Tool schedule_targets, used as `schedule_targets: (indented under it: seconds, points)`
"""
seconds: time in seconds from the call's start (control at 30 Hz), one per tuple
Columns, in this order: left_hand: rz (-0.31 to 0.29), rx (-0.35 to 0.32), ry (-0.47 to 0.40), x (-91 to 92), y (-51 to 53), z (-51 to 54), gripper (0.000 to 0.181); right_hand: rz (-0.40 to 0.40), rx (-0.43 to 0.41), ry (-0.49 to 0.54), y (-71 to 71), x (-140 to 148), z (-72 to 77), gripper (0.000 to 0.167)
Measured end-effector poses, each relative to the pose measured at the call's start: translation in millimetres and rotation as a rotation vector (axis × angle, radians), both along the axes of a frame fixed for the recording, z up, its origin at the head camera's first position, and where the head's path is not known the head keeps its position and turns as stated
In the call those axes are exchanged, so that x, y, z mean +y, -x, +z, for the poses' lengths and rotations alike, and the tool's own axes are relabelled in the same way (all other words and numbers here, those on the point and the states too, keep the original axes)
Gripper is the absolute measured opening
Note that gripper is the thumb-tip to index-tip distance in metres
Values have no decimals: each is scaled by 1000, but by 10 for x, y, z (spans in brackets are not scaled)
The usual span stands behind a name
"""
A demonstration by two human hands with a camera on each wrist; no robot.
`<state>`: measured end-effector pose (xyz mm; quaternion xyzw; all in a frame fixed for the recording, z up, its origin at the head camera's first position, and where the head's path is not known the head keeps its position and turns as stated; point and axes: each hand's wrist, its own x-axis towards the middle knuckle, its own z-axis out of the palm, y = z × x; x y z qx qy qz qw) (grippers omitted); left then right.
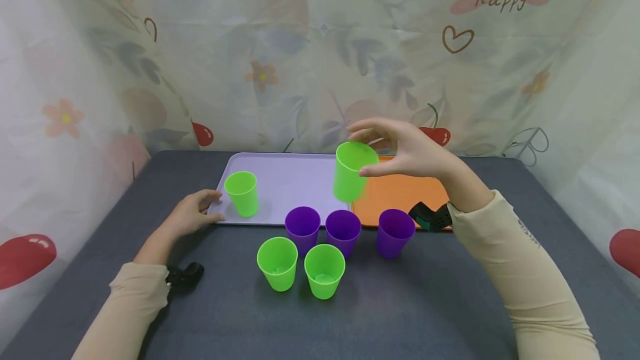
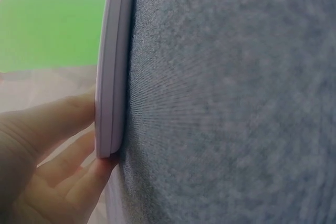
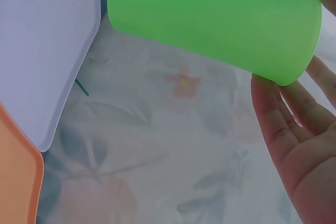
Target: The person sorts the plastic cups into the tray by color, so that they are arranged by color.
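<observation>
My right hand [image 1: 412, 151] holds a green cup [image 1: 347, 179] near its rim, lifted above where the lavender tray [image 1: 295, 188] meets the orange tray [image 1: 395, 199]. In the right wrist view the cup [image 3: 210, 19] lies between thumb and fingertips. At the lavender tray's left end, my left hand [image 1: 192, 213] grips the edge; the left wrist view shows thumb and fingers around the tray's corner [image 2: 111, 77]. Another green cup [image 1: 242, 193] stands upright on that tray, close to the left hand.
In front of the trays stand three purple cups [image 1: 302, 226] in a row, with two green cups [image 1: 277, 265] nearer me. All are upright on the dark tabletop [image 1: 400, 310]. A patterned cloth [image 1: 320, 71] hangs behind the table, and a thin cable loops at the back right.
</observation>
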<state>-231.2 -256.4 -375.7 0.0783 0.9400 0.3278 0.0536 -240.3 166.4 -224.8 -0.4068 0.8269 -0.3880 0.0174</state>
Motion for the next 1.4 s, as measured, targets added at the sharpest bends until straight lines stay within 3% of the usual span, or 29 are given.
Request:
schedule_targets:
  seconds: [0.73, 1.4]
  points:
    - [13, -8, -17, -16, 18, -30, 59, 50, -42, -96, 419, -499, -142, 62]
    - [24, -22, -11, -31, 25, -53, 58, 129, -93, -190, 660, -874, -346, 64]
